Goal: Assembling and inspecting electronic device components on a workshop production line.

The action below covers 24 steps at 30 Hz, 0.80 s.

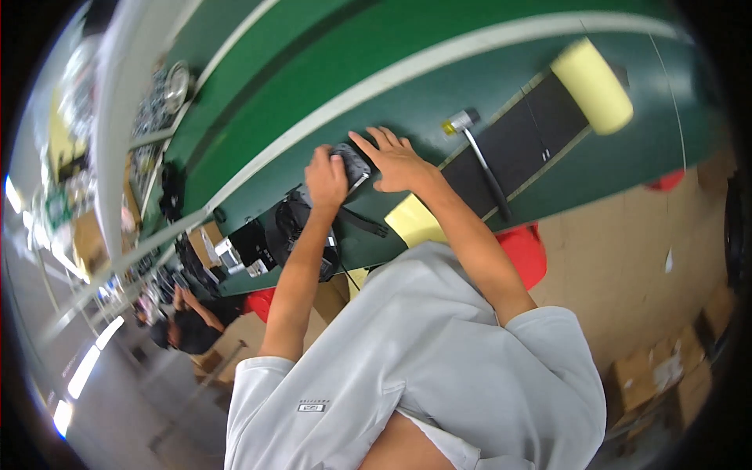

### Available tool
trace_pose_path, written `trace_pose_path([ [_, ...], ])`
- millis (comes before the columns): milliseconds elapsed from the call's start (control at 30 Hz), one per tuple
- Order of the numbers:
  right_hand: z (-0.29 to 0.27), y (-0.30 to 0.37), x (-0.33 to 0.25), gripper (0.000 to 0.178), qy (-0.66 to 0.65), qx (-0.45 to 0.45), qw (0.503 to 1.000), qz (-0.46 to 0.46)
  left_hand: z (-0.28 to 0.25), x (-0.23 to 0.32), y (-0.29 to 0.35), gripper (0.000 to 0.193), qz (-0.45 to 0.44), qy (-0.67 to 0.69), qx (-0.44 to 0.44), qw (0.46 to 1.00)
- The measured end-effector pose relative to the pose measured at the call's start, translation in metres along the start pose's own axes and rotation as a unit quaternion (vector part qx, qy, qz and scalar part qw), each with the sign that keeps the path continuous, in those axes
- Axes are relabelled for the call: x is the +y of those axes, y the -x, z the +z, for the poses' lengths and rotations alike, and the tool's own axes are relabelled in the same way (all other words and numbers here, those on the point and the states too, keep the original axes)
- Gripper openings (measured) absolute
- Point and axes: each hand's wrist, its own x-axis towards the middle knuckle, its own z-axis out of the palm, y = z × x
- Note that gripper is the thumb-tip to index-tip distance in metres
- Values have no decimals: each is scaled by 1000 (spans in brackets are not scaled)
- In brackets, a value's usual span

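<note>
At the green workbench (392,102), my left hand (325,178) is closed on the near-left side of a small dark block-like item (352,162). Its thumb lies across the top; the exact kind of item cannot be made out. My right hand (399,164) is just right of this item, fingers spread and nothing in its grasp. Below my left hand lies a bundle of black straps (290,227), with one loose strap (364,225) reaching right. Farther right, a mallet (486,168) with a grey and yellow head rests across a long dark mat (525,129).
Yellow foam rolls sit at the mat's far end (593,86) and close to my body (415,221). Black box (251,244) and cardboard (205,244) stand left. Red stools (523,252) flank the bench's near edge. Another person (192,325) works farther left.
</note>
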Motion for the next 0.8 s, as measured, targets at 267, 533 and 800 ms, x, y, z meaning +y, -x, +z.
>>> trace_pose_path([
  [267,0,-49,5,116,-31,-124,991,43,-15,-46,7,36,-92,116,75,986],
  [533,40,-35,23,63,-270,44,960,69,6,-61,41,47,-299,196,132,925],
  [800,39,-51,12,49,-253,62,958,118,-2,-50,39,46,-353,153,124,915],
])
